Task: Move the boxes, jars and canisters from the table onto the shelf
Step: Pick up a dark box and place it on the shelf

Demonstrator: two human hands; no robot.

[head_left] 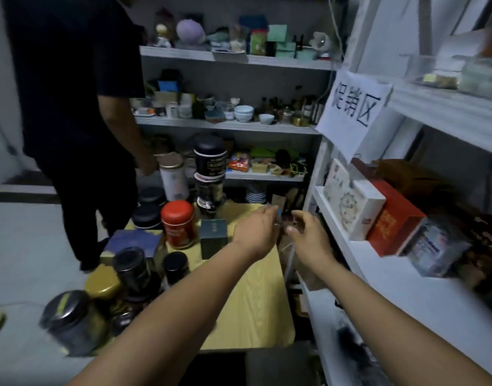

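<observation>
Both my hands reach forward over the far right corner of the yellow table [253, 296], empty. My left hand [256, 229] has its fingers straight and relaxed; my right hand [306, 232] is loosely curved, holding nothing. To their left stand a dark green box [213, 238] and a red canister [178, 222]. Behind those rises a stack of black canisters [210, 174]. Several dark jars [133, 270], a gold-lidded jar [102, 282] and a blue box [133, 242] crowd the table's left side. On the white shelf [406, 277] to the right stand a white box [353, 204] and a red box [392, 221].
A person in dark clothes [72, 107] stands left of the table, one hand near a white canister [173, 176]. A back shelf unit [228, 125] holds cups, bowls and small boxes. A paper sign [353, 110] hangs on the right shelf's post. A clear packet [434, 246] lies beside the red box.
</observation>
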